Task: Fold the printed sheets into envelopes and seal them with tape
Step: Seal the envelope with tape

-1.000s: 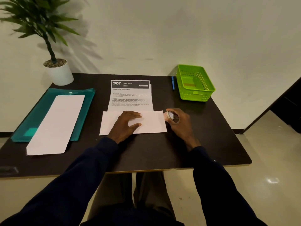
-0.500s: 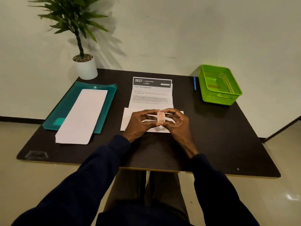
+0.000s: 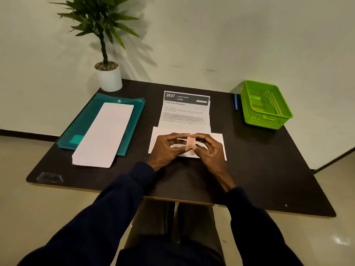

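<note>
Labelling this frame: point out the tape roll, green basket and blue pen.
tape roll [image 3: 191, 143], head view, its pink outer face.
green basket [image 3: 256, 122], head view, near wall.
blue pen [image 3: 235, 102], head view, mid barrel.

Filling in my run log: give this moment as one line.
left hand: pinches tape roll | right hand: pinches tape roll | folded printed sheet: flat on table, beneath hands
</note>
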